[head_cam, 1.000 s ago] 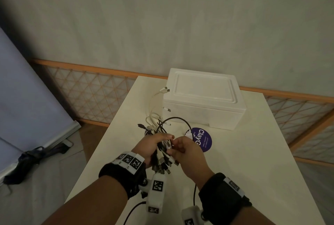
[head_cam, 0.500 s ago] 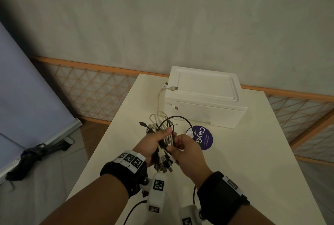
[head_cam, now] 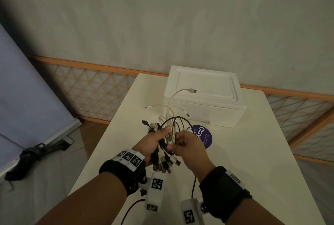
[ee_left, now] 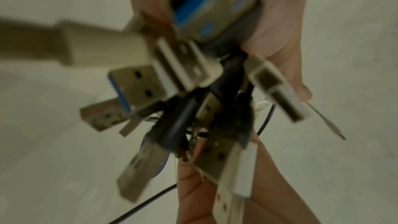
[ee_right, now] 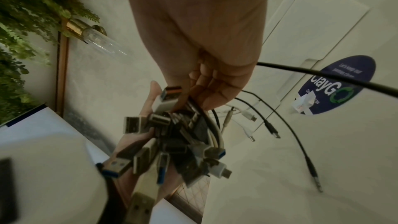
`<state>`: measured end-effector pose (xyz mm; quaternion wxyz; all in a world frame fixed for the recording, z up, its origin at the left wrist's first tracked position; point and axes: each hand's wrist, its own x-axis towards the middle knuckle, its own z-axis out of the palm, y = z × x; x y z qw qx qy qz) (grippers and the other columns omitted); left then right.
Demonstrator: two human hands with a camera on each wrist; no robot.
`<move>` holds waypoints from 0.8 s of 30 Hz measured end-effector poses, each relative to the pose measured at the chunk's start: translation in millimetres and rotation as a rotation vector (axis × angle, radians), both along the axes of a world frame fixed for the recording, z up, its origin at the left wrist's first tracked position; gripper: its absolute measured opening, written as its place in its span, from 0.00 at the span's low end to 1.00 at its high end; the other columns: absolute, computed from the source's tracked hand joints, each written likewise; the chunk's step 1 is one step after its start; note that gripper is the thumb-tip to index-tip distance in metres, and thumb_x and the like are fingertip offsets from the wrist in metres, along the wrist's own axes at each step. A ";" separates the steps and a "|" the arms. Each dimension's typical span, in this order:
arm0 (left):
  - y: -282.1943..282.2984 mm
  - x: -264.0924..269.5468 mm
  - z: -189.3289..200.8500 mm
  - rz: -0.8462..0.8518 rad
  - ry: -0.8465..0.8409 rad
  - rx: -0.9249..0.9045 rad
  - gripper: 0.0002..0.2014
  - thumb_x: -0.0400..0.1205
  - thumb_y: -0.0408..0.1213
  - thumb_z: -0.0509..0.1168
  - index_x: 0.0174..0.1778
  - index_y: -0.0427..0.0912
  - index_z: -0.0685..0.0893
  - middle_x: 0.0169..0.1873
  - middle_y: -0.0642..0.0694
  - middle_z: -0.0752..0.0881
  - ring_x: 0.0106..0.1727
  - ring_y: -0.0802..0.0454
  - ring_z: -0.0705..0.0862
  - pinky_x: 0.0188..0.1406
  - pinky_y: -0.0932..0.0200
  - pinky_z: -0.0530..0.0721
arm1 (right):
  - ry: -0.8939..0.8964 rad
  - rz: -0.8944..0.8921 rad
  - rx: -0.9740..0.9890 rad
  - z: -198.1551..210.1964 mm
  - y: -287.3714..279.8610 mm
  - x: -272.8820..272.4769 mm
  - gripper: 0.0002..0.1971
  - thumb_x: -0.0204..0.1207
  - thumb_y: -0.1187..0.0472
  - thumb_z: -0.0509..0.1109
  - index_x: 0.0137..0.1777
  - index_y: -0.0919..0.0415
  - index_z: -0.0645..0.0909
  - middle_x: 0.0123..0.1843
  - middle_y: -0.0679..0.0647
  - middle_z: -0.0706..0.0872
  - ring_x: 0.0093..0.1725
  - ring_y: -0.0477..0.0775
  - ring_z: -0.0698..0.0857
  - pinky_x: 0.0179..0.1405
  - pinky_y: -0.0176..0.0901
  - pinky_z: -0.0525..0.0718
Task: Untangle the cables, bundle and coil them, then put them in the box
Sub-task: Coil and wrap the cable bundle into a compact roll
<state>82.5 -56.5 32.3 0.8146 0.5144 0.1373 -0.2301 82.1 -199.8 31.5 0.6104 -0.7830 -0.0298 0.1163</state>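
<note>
A bundle of black and white cables [head_cam: 167,152] hangs above the table between both hands, its USB plugs [ee_left: 150,81] [ee_right: 172,142] pointing back at me. My left hand [head_cam: 153,141] grips the bundle from the left. My right hand [head_cam: 182,143] pinches cables from the right [ee_right: 193,91]. Loose white cable ends [head_cam: 186,91] reach forward onto the lid of the closed white foam box [head_cam: 216,107]. A black cable loop [head_cam: 179,119] arches above the hands.
The white table [head_cam: 244,161] carries the box at its far end and a round purple sticker [head_cam: 204,136] just right of my hands. A thin black cable [head_cam: 193,186] trails near the front edge. A lattice fence [head_cam: 90,89] stands behind the table, with floor at left.
The hands and bundle have risen slightly toward the box. The white cable ends swung up, one now lying over the box lid. The right hand's fingers shifted along the cables.
</note>
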 end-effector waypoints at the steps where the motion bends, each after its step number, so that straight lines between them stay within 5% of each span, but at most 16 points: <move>1: 0.2 -0.1 0.5 -0.003 0.003 0.001 0.21 0.76 0.52 0.66 0.48 0.34 0.89 0.40 0.35 0.89 0.35 0.43 0.88 0.35 0.55 0.85 | 0.001 -0.004 0.013 1.5 -0.4 -0.2 0.13 0.61 0.66 0.82 0.41 0.60 0.81 0.35 0.65 0.84 0.35 0.54 0.81 0.40 0.54 0.85; 5: 0.8 -0.6 2.8 0.018 0.008 0.004 0.24 0.73 0.52 0.71 0.53 0.33 0.86 0.41 0.34 0.87 0.35 0.42 0.86 0.36 0.54 0.84 | -0.046 -0.048 0.058 5.5 0.2 -3.7 0.13 0.60 0.72 0.82 0.35 0.62 0.80 0.31 0.53 0.79 0.31 0.46 0.77 0.31 0.35 0.79; 9: 1.4 1.0 3.5 0.007 -0.024 0.010 0.28 0.71 0.53 0.74 0.58 0.32 0.85 0.46 0.32 0.85 0.42 0.39 0.84 0.45 0.48 0.82 | -0.101 -0.064 0.030 5.3 3.4 -6.8 0.12 0.61 0.70 0.81 0.35 0.59 0.80 0.34 0.51 0.82 0.36 0.45 0.79 0.38 0.36 0.79; 13: 3.0 3.0 4.7 -0.039 -0.077 0.087 0.22 0.71 0.53 0.74 0.47 0.36 0.88 0.39 0.36 0.86 0.38 0.42 0.85 0.39 0.52 0.84 | -0.073 -0.011 0.026 8.9 1.2 -4.1 0.12 0.62 0.71 0.81 0.37 0.62 0.79 0.39 0.47 0.84 0.43 0.40 0.82 0.42 0.31 0.79; 18: 2.7 0.6 4.4 -0.073 -0.079 0.108 0.20 0.70 0.53 0.73 0.46 0.39 0.89 0.40 0.37 0.87 0.40 0.41 0.86 0.41 0.52 0.84 | -0.025 0.061 0.076 11.9 -2.8 -1.6 0.15 0.61 0.76 0.79 0.36 0.63 0.75 0.38 0.59 0.81 0.40 0.53 0.82 0.43 0.56 0.84; 24: 3.3 -1.3 5.7 -0.057 -0.068 0.127 0.24 0.73 0.52 0.72 0.53 0.35 0.86 0.43 0.34 0.87 0.42 0.40 0.86 0.42 0.51 0.84 | -0.037 0.067 0.031 10.3 0.9 -3.1 0.18 0.62 0.74 0.79 0.35 0.58 0.73 0.37 0.59 0.81 0.38 0.55 0.81 0.41 0.60 0.84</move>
